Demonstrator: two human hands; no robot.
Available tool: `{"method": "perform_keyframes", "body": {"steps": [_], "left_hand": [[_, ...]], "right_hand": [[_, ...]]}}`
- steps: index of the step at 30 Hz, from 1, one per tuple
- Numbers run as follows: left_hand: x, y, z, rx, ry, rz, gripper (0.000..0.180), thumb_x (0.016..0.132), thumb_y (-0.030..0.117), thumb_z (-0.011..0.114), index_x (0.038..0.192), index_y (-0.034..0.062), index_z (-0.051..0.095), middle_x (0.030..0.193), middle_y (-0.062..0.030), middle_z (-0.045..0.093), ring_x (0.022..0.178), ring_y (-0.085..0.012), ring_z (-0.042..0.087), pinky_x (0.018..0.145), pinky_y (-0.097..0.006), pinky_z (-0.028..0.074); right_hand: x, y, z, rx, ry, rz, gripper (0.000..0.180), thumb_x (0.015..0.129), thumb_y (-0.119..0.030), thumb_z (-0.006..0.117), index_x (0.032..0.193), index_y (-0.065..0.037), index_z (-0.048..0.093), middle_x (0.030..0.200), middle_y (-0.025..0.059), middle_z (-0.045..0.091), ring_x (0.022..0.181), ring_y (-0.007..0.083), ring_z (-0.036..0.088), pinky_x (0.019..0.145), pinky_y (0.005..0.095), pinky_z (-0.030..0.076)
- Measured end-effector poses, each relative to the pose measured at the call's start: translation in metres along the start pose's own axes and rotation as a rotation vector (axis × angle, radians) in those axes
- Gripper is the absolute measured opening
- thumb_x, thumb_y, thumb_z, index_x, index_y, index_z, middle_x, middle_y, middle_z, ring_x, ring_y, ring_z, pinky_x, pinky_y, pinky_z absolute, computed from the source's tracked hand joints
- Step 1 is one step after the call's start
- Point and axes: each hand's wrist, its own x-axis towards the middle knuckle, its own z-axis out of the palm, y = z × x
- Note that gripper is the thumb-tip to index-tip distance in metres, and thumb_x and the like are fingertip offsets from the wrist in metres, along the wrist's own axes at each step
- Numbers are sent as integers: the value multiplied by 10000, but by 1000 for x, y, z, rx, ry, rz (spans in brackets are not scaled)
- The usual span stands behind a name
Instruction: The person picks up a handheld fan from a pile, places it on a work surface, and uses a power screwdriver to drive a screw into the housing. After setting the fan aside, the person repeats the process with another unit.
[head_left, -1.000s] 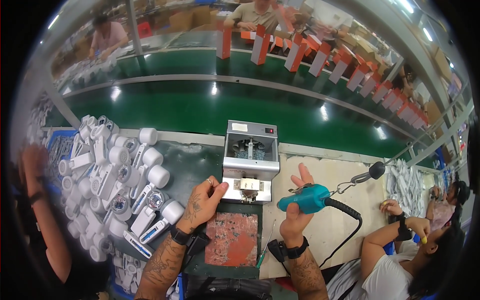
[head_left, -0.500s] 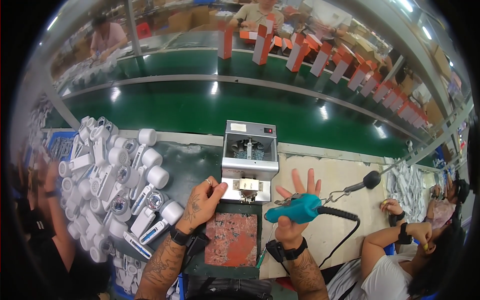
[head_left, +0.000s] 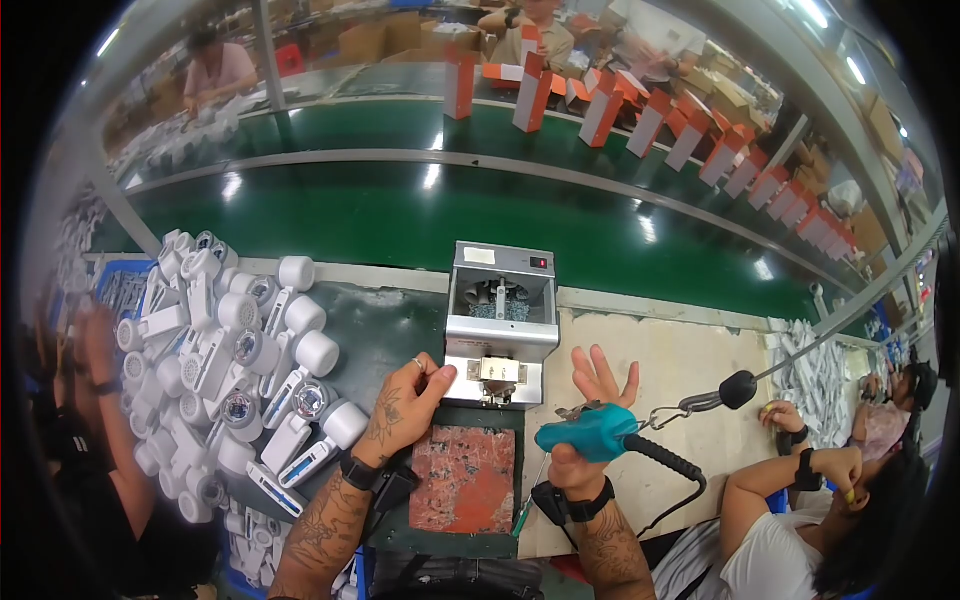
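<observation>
The right fingers (head_left: 603,372) are standing splayed, unclenched, just beyond the teal power driver (head_left: 590,432), which is lying crosswise between them and the thumb (head_left: 566,459), its long body running left to right and its black cord (head_left: 667,463) trailing rightward. The curled left fingers (head_left: 413,375) are resting against the silver machine (head_left: 500,335), farther from the driver; whether they are grasping anything, I cannot tell.

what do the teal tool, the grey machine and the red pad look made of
Teal tool: probably plastic, smooth and evenly coloured.
Grey machine: likely metal, with bright reflections on its front.
Red pad: unclear, perhaps rubber or painted board, dull and worn in patches.
</observation>
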Motion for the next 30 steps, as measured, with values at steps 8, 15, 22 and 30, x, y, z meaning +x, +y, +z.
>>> {"method": "perform_keyframes", "body": {"steps": [8,15,22,30], "left_hand": [[-1,3,-1,8,-6,-12,323,1008,290,595,838,20,550,729,5,548,668,-59,505,600,-243,458],[1,4,0,3,-6,-9,322,1009,292,594,838,24,547,734,6,545,671,-60,504,598,-244,458],[2,5,0,-15,-9,-2,331,1010,296,594,823,30,533,726,10,533,664,-58,498,598,-240,450],[1,8,1,-15,-7,-4,330,1008,292,596,817,30,531,718,9,532,652,-59,499,591,-241,440]], "right_hand": [[1,2,-7,-36,-82,-21,848,907,-725,453,1385,-27,510,1412,256,513,1375,357,454,1191,578,125],[-8,4,8,250,60,95,1028,853,-696,596,1524,15,279,1614,239,72,1452,346,261,960,468,562],[-14,12,13,279,99,81,1006,878,-665,587,1537,9,236,1613,247,71,1467,358,220,1010,507,526],[3,2,-4,-8,-68,1,904,928,-703,437,1465,24,397,1492,255,407,1418,381,381,1195,589,197]]}}
